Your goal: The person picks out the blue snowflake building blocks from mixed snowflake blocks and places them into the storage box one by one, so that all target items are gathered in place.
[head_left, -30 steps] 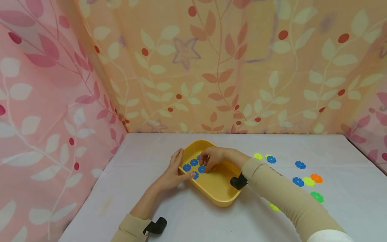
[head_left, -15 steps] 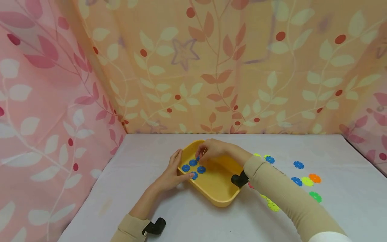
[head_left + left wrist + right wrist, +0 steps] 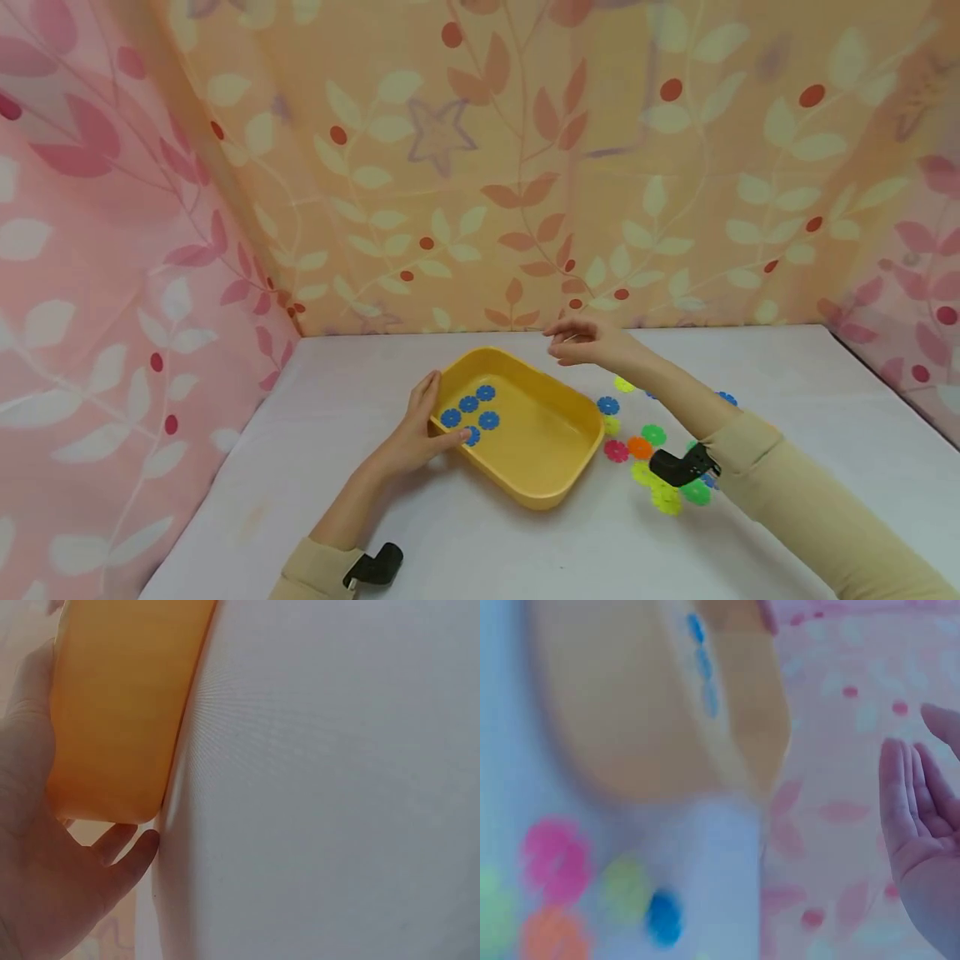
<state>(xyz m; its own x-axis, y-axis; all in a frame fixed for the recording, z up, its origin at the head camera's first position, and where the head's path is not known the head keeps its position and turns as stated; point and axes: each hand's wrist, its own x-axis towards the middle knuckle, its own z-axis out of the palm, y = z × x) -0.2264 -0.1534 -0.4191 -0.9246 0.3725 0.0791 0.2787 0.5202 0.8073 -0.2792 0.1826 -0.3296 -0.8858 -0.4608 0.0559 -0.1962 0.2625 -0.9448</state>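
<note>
The tray (image 3: 536, 446) is yellow — round-cornered (scalloped blue discs (image 3: 468, 404) inside).

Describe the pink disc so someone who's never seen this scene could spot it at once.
In the head view, find the yellow tray on the white table, then look just past its right end. Among the scattered discs, the pink disc lies immediately left of the orange disc; no other visible disc shares its colour.

Right grip (image 3: 579, 342) hovers, loosely curled; left grip (image 3: 417, 429) rests lower.
</note>
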